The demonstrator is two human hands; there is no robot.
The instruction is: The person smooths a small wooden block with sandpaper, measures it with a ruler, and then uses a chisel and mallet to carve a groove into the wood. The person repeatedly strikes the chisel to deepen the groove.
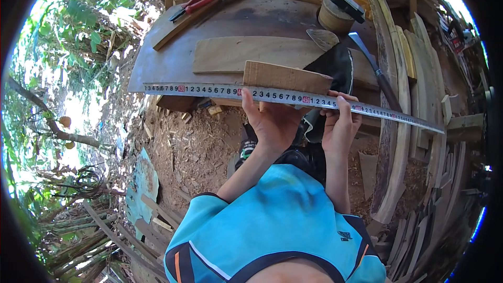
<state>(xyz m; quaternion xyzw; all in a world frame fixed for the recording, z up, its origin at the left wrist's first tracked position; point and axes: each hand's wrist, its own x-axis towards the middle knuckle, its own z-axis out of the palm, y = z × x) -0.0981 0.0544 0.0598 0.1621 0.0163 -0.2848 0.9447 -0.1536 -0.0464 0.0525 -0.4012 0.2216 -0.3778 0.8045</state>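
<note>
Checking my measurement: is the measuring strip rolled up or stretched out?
Stretched out: the measuring strip runs past both ends of the short board.

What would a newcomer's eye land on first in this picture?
Probably the long, pale measuring strip across the middle, held by the left hand and right hand along the near edge of a curved wooden piece. Next, the bright blue shirt filling the lower middle. Then the red-handled pliers, at the upper left of the worktop.

Blown-out daylight through left foliage (81, 13), soft shade over workbench (246, 18), ruler (209, 90) crisp, dark bowed fisheye rim
</note>
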